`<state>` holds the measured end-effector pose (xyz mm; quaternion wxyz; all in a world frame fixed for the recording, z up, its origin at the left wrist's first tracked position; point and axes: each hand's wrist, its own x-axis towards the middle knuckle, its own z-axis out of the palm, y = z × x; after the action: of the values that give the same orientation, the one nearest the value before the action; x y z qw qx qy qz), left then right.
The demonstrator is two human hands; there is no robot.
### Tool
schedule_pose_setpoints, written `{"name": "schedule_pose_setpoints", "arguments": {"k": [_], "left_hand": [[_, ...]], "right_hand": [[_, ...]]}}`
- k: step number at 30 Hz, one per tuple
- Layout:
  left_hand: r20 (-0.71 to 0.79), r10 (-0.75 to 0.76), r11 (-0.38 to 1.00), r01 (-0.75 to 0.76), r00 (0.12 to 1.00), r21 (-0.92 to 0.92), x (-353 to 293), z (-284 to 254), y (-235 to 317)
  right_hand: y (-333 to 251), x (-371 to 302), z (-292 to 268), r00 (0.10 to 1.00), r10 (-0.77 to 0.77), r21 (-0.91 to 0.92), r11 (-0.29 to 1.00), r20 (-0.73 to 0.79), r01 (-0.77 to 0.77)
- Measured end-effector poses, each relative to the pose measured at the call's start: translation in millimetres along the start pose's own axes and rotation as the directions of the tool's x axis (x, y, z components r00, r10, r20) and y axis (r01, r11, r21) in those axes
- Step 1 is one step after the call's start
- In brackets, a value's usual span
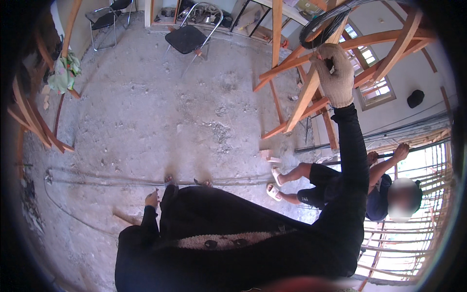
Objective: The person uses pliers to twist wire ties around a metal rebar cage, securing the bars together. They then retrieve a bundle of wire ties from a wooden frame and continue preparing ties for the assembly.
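My right hand, in a beige knit glove, is raised high at the upper right beside the timber posts. Its fingers are curled closed around a thin strand of wire that comes down from a dark wire coil. This coil hangs among the wooden props. Low at my left side, my left hand hangs near my leg with its fingers curled. Whatever it may hold is too small to make out.
A co-worker at the right grips a dark bar overhead. Black folding chairs stand at the far side. More timber props, one with a green cloth, lean at left. Long rods cross the rough concrete floor.
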<state>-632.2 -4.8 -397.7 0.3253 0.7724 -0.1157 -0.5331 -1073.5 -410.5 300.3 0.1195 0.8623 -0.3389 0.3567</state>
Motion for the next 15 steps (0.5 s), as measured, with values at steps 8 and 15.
{"name": "schedule_pose_setpoints", "arguments": {"k": [8, 15], "left_hand": [[0.163, 0.27, 0.881, -0.312, 0.949, 0.355, 2, -12, -7], [0.426, 0.295, 0.279, -0.504, 0.855, 0.818, -11, -20, 11]], "right_hand": [[-6, 3, -5, 0.999, 0.029, 0.005, 1.0, 0.026, -0.029], [-36, 2, 27, 0.958, 0.253, -0.269, 0.921, -0.133, -0.28]]}}
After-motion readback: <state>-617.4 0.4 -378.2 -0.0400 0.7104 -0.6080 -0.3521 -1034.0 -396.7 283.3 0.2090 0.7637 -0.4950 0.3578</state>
